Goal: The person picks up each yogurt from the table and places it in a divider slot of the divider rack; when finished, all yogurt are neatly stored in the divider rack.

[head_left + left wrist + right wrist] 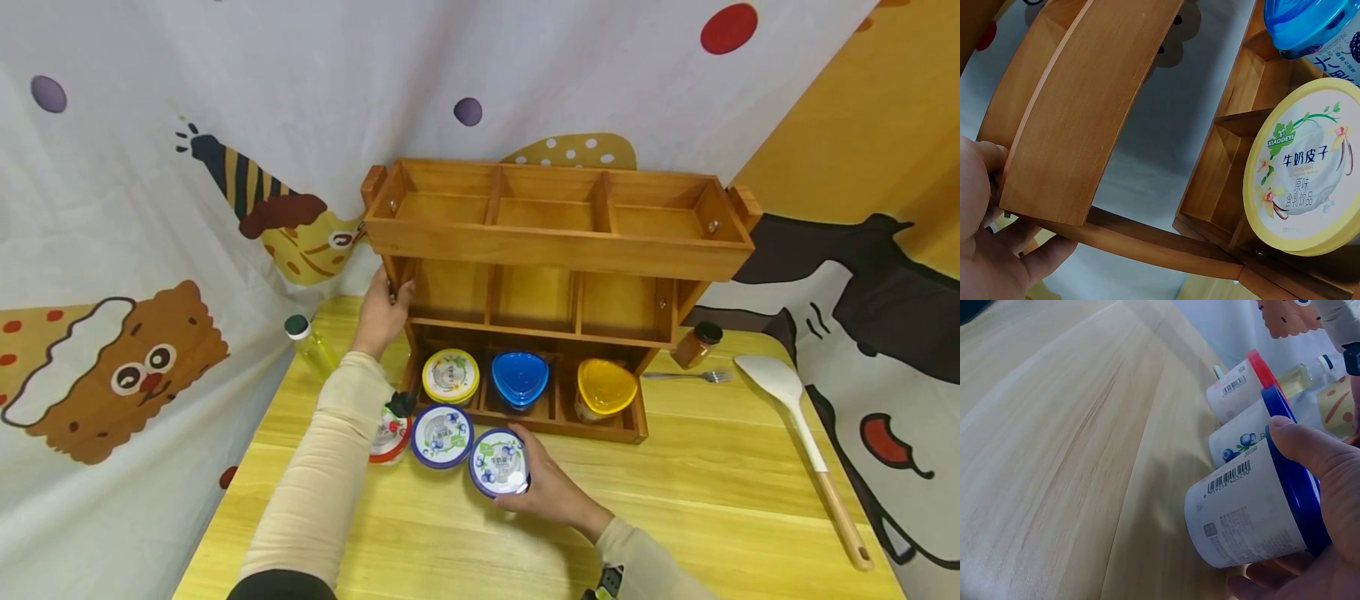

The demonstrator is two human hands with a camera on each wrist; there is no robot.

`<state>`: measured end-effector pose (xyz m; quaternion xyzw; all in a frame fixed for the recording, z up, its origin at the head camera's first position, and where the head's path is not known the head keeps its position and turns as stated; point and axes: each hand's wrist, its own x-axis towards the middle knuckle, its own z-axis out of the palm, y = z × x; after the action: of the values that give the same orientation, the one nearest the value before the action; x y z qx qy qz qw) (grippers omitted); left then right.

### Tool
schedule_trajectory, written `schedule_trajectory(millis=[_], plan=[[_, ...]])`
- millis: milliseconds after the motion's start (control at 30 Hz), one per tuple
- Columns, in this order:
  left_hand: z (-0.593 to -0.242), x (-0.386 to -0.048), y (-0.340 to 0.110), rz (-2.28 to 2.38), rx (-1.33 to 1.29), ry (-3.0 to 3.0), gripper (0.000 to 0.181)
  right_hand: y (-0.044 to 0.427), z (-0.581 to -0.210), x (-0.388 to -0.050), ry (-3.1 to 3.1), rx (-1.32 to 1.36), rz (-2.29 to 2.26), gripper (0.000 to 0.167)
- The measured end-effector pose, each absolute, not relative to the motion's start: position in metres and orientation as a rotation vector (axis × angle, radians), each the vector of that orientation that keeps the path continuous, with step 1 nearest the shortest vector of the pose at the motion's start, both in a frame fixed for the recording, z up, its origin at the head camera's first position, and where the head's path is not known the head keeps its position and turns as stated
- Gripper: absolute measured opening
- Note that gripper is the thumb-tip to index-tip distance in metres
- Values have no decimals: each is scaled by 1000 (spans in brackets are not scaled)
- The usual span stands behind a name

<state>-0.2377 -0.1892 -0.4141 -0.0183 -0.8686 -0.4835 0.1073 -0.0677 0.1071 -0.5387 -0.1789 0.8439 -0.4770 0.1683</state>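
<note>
Printed cartoon cloth (pixel 420 75) backs a yellow wooden tabletop (pixel 675 517), where a person has both hands busy at a tiered rack (pixel 555 250).
From where I stand, the rack is toward the tabletop's far edge, and the left hand (pixel 382 315) has its fingers curled round its left side; the right hand (pixel 551 486) has fingers and thumb round a blue-rimmed tub (pixel 498 463) in front of it, on the near-edge side. Just left come a second blueberry tub (pixel 442 436), then a red-rimmed one (pixel 392 439), partly behind the sleeve. Along the bottom tier sit a yellow-rimmed tub (pixel 450 377), a blue cup (pixel 520 379) and a yellow cup (pixel 607 387), left to right. An oil bottle (pixel 318 354) stands by the left edge; jar (pixel 697 344) and fork (pixel 693 377) lie right of the rack, and a spatula (pixel 802 442) runs down the right edge.
</note>
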Motion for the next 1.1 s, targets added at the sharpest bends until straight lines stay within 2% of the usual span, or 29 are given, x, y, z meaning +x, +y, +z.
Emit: schedule_trajectory(millis=[500,1100], plan=[[-414,-238,-189,-1436,-51,-2563,45,110,-526,-60,2415,-504,-1405,113],[-414,-236,-189,-1407,-35,-2546,47,127,-461,-65,2444,-448,-1585,111]])
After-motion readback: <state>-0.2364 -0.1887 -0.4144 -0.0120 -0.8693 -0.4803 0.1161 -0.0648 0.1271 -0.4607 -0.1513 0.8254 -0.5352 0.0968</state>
